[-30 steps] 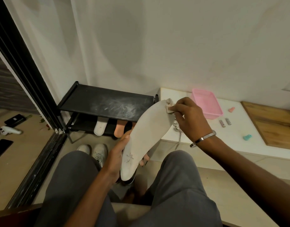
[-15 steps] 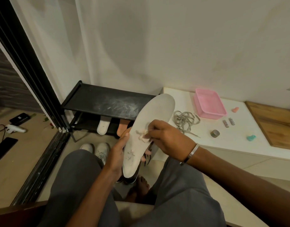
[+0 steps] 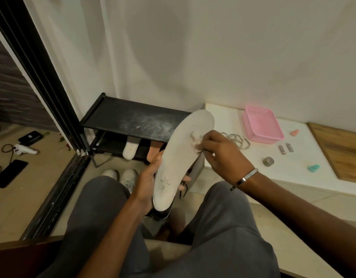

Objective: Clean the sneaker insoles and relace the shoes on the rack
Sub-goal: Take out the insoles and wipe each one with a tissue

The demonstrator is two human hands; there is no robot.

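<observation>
The insole (image 3: pixel 181 157) was off-white with faint grey print near its heel. The shoe rack (image 3: pixel 133 119) was black, smeared with whitish streaks. The tray (image 3: pixel 261 127) was pink, the trousers (image 3: pixel 223 237) dark grey, the laces (image 3: pixel 238 140) pale grey.

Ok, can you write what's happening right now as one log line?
step: wiping insole | left hand: holds white insole at heel end | right hand: pinches small cloth against insole | laces: loose on white platform

Both hands raised over the knees, left hand (image 3: pixel 147 183) gripping, right hand (image 3: pixel 221 155) pinching fingertips together.
</observation>
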